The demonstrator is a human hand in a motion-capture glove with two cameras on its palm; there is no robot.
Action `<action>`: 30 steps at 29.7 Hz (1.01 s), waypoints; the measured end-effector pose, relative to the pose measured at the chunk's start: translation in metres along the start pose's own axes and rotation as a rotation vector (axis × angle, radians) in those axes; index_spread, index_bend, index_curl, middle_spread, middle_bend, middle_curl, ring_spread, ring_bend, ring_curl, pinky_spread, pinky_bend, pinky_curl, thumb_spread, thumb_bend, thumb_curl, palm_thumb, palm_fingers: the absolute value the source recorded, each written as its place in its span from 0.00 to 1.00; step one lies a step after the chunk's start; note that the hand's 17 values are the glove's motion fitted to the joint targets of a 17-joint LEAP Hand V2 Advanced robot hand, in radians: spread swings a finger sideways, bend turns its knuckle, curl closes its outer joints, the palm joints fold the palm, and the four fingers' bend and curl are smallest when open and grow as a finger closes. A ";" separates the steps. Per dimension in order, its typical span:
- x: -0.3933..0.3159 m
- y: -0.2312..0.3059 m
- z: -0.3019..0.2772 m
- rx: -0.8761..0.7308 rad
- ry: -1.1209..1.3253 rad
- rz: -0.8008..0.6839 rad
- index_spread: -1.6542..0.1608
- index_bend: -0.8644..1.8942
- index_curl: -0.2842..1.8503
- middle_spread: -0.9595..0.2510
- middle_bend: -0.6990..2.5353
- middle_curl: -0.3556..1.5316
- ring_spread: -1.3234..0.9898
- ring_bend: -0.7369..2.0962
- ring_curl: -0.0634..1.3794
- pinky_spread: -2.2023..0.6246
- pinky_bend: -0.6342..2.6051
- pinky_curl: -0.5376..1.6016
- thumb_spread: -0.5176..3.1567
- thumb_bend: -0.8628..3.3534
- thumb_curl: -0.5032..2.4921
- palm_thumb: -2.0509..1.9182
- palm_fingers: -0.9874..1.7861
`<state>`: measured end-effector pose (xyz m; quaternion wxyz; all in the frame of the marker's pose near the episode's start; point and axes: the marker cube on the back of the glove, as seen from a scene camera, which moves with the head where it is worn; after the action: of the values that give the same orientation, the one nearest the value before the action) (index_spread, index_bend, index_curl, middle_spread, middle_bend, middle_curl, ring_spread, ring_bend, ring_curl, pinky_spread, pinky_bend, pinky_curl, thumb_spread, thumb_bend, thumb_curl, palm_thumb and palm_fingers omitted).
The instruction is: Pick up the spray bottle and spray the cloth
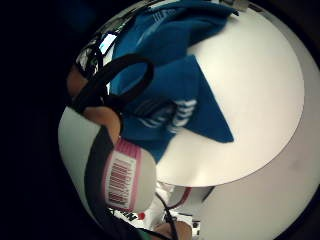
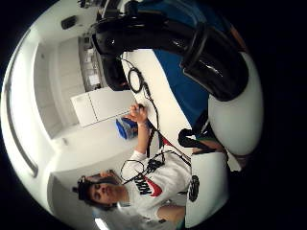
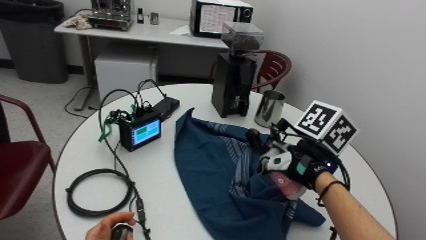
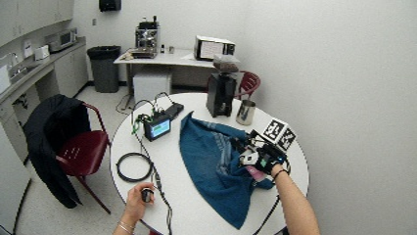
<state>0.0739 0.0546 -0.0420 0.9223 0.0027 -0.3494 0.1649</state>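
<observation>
At the table's near left edge, well apart from the grip, the person's bare left hand point(image 3: 106, 231) rests on a small dark device, just in front of a coiled black cable point(image 3: 98, 192). Further back on that side, a small box with a lit blue screen point(image 3: 141, 132) stands upright with wires running into it.

Across the middle of the round white table point(image 3: 80, 160), the blue cloth point(image 3: 213, 165) lies spread and rumpled, one corner reaching toward the far side and its bulk running under and in front of the grip. In the little finger side palm view the cloth point(image 1: 170, 85) fills the space straight out from the palm, lying on the white tabletop.

At the right, the gloved right hand point(image 3: 299, 167) has its fingers curled round the spray bottle point(image 3: 285, 186), holding it above the cloth. The bottle's black spray head sticks out ahead of the hand, toward the middle of the cloth, while its pink-labelled body hangs below the palm, down near the folds. The little finger side palm view shows the barcode label on that body point(image 1: 124, 180) hard against the palm.

Beyond the grip, toward the far side of the table, a steel cup point(image 3: 269, 108) stands beside a tall black grinder point(image 3: 234, 75), both off the cloth.
</observation>
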 end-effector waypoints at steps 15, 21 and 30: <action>-0.112 -0.023 0.034 0.216 -0.206 -0.359 0.80 0.35 0.23 0.71 0.33 0.46 0.52 0.45 0.37 0.77 0.30 0.43 0.35 0.20 0.39 0.76 0.71; -0.096 -0.052 0.100 0.182 -0.213 -0.412 0.79 0.35 0.24 0.71 0.32 0.45 0.52 0.45 0.35 0.77 0.30 0.42 0.38 0.20 0.38 0.76 0.70; -0.037 -0.072 0.162 0.133 -0.195 -0.338 0.78 0.35 0.24 0.70 0.30 0.43 0.51 0.43 0.34 0.78 0.29 0.42 0.39 0.20 0.36 0.76 0.70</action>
<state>-0.0348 -0.0443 0.0644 0.8965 0.1383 -0.4199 0.0293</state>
